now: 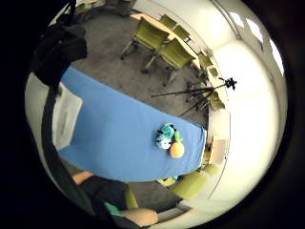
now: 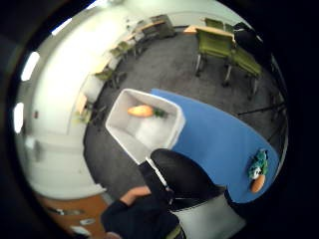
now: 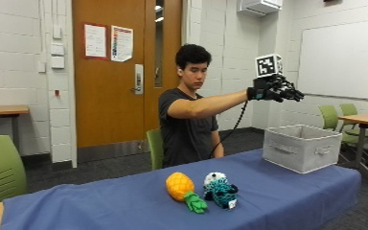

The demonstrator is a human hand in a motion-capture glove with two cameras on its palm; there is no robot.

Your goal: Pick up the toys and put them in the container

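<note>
Pineapple toy (image 3: 179, 186) and teal plush (image 3: 221, 190) lie on the blue table (image 3: 107, 201), well below the gloved right hand (image 3: 274, 89), which hovers empty-fingered (spread) above the grey container (image 3: 301, 147) holding a carrot toy (image 2: 140, 111).

Person (image 3: 187, 120) in a dark short-sleeved T-shirt, black glove on the right hand (image 3: 274, 90)

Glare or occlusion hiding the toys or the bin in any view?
Outside view: even light, no glare on the pineapple toy, teal plush or container. Little finger side palm view: wall beside the table blown out, both toys on the blue cloth readable. Thumb side palm view: right hand covers the container's near corner; orange toy inside shows.
</note>
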